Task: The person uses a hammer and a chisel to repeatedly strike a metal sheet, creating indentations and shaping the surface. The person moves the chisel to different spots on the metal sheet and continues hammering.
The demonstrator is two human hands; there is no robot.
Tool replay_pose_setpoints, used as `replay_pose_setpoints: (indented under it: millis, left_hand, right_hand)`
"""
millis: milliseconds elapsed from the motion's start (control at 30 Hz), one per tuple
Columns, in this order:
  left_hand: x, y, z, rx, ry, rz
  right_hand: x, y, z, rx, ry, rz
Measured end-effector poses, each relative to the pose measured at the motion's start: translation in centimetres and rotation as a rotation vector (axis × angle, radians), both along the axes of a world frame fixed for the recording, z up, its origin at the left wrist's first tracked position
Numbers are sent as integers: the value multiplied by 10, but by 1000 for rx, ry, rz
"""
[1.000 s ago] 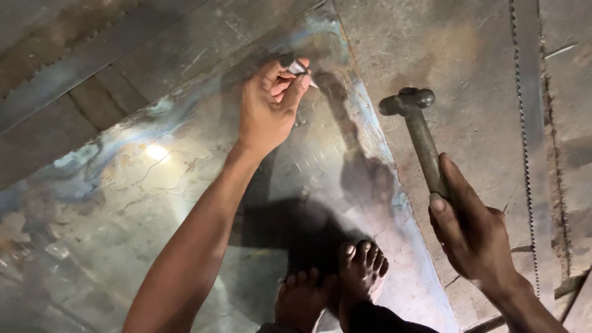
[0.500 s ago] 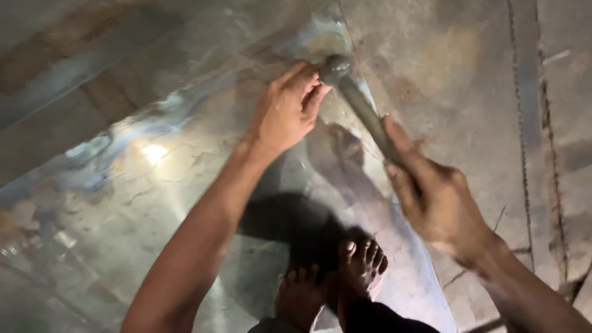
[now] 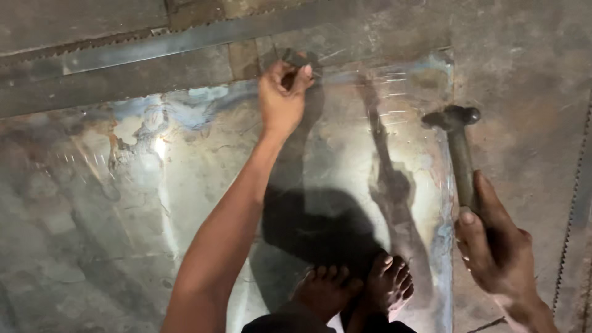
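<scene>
- Down on the floor (image 3: 512,55) lies a large metal sheet (image 3: 185,203), shiny and mottled with blue and rust-brown heat stains; it fills most of the view, and its right edge runs just left of the hammer.
- Beyond the sheet's far edge, long flat metal strips (image 3: 123,68) run across the floor; another strip with a toothed edge (image 3: 570,222) lies at the right, well apart from the sheet.
- Two bare feet (image 3: 357,287) stand on the near part of the sheet, side by side and touching; dark shadows of arm and hammer fall across the metal between the hands.
- One hammer (image 3: 459,154), one sheet, two hands, two feet.
- Left hand (image 3: 282,98) reaches to the sheet's far edge, fingers pinched shut around a small dark object (image 3: 296,60); what it is I cannot tell.
- Right hand (image 3: 493,246) is wrapped tight round the hammer's handle; the hammer has a dark, worn head with one rounded end, held off the sheet, over the bare floor beside its right edge.
</scene>
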State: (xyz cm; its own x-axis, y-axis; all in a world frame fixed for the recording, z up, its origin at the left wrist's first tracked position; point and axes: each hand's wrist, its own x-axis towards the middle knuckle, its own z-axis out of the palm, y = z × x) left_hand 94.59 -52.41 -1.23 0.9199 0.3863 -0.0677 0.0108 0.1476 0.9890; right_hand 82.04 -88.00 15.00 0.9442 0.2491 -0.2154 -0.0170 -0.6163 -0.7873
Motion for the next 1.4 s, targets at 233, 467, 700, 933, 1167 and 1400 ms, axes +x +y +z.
replay_pose_setpoints:
  millis: [233, 467, 700, 933, 1167, 1400]
  left_hand:
    - [-2, -8, 1, 166, 20, 24]
    - [2, -11, 9, 179, 14, 37]
    - [-1, -11, 12, 211, 69, 50]
    - [-2, -9, 33, 727, -209, -103]
    - [-77, 21, 35, 155, -2, 299]
    - [-132, 147, 67, -47, 55, 418]
  right_hand:
    - [21, 38, 9, -61, 3, 79]
    - [41, 65, 24, -36, -131, 185]
    - [51, 82, 54, 47, -287, 195]
    - [87, 117, 22, -199, -52, 230]
    - [26, 27, -19, 69, -28, -82]
    - [-25, 0, -34, 70, 204, -188]
